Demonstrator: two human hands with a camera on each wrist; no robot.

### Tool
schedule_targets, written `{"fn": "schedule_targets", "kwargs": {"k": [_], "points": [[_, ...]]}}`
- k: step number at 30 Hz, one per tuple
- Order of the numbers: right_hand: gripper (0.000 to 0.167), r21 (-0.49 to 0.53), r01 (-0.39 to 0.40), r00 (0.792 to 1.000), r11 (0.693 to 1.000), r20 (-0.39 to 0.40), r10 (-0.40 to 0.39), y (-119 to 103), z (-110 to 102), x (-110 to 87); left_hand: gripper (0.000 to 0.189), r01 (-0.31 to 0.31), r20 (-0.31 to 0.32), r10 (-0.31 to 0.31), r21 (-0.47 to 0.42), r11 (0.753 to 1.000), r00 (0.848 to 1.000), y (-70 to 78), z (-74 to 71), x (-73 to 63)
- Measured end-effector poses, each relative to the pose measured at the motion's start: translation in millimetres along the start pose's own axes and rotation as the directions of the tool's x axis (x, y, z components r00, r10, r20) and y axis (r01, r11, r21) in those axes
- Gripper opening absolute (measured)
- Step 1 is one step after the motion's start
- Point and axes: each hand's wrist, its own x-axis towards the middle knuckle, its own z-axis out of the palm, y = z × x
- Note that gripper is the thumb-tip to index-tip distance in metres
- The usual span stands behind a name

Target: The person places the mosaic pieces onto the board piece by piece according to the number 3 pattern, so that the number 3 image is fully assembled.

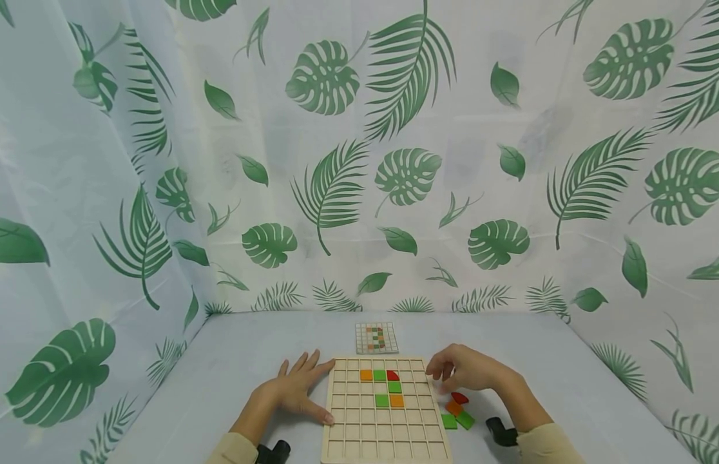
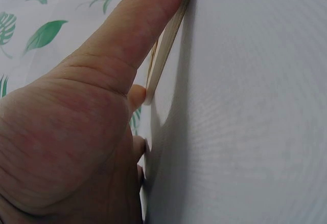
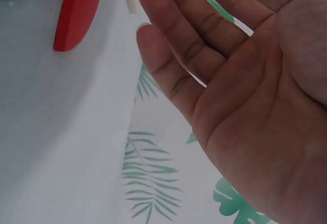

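A wooden grid board (image 1: 383, 435) carries several colored tiles in its upper half, among them an orange square (image 1: 366, 375), a green square (image 1: 379, 375) and a red rounded piece (image 1: 393, 375). Spread fingers of my left hand (image 1: 296, 388) rest along the board's left edge, with the thumb (image 2: 148, 19) against its side. At the right edge near the top is my right hand (image 1: 466, 368), its fingers loosely bent. In the right wrist view the palm (image 3: 255, 116) holds nothing visible. Below that hand lie a red rounded piece (image 1: 460, 398), an orange tile (image 1: 454, 408) and green tiles (image 1: 465, 420).
A small pattern card (image 1: 362, 338) with a printed grid lies just beyond the board. Black devices sit by the left wrist (image 1: 274, 452) and right wrist (image 1: 501, 432). A leaf-print curtain (image 1: 348, 277) stands behind the white table (image 1: 249, 341).
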Motion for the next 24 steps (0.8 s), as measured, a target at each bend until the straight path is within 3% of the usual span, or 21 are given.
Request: {"fn": "schedule_targets", "kwargs": {"k": [9,16,24], "points": [[0.024,-0.007,-0.039,0.999,0.999,0.024,0.040,-1.5,-2.6,-3.7,0.122,-0.004,0.000,0.004,0.000,1.000,1.000,0.8,0.0,-0.7],[0.021,0.033,-0.123,0.984,0.992,0.134,0.117,-3.3,2.8,-3.6,0.121,-0.004,-0.005,0.004,0.006,1.000,1.000,1.7,-0.1,-1.4],[0.029,0.002,-0.124,0.972,0.992,0.204,0.121,-8.7,10.6,-3.1,0.121,-0.007,-0.004,0.007,0.001,1.000,1.000,1.2,0.0,-1.3]]}}
